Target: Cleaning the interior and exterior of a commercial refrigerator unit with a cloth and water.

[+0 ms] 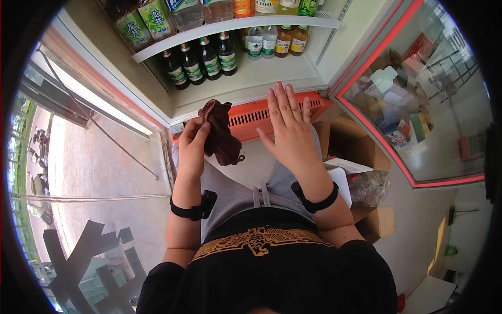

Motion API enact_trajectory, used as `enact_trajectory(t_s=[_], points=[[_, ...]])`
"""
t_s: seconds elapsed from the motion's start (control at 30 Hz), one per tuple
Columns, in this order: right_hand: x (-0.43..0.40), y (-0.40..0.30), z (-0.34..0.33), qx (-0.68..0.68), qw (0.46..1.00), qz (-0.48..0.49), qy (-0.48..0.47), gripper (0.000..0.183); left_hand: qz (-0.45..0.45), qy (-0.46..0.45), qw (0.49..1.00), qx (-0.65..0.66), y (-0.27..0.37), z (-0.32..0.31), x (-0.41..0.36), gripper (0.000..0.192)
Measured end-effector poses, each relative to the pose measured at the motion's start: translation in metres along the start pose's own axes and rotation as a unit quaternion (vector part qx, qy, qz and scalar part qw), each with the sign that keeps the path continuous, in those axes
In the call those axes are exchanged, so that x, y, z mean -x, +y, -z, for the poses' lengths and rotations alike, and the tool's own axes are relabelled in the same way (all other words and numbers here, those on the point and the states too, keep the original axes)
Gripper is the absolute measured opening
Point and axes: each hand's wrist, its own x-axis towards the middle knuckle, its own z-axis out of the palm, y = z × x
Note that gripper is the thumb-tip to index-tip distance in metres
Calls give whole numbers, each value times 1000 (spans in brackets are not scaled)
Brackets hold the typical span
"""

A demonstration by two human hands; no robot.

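Observation:
My left hand point(194, 141) pinches a crumpled dark brown cloth point(221, 135) between thumb and fingers, and the cloth hangs in front of the red vent panel point(255, 117) of a display fridge. To its right, my right hand point(288, 121) is held flat with fingers spread, back upward, holding nothing, before the same panel. Above both hands is the fridge's bottom shelf point(243, 78). Dark glass bottles with green labels point(211, 62) stand on its left part. Clear bottles point(255, 43) and amber bottles point(283, 41) stand farther right.
An upper wire shelf point(239, 25) holds green drink cartons point(157, 19) and larger bottles. The red-framed glass door point(411, 117) stands swung out at right. Open cardboard boxes point(353, 141) and a clear plastic bag point(368, 188) lie by my right arm. A glass pane with grey tape point(78, 267) is at left.

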Motion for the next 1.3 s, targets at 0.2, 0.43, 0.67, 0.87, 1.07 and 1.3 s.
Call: enact_trajectory(t_s=[0.2, 0.43, 0.67, 0.87, 1.07, 1.3], points=[[0, 2, -2, 12, 1000, 1, 1, 72, -5, -1, 1000, -9, -1, -2, -2, 10], [-2, -1, -4, -7, 1000, 12, -11, 70, -10, -7, 999, -36, 2, -2, 0, 13], [21, 7, -74, -548, 827, -98, -78, 50, -370, -281, 767, -443, 32, -49, 22, 41], [7, 2, -31, -772, 576, -268, 7, 41, -419, -125, 635, -637, 44, -45, 31, 58], [2, 0, -17, -814, 516, -267, -7, 40, -374, -129, 660, -638, 45, -38, 23, 58], [4, 3, -27, -813, 524, -253, -12, 38, -390, -131, 726, -551, 42, -23, 13, 49]])
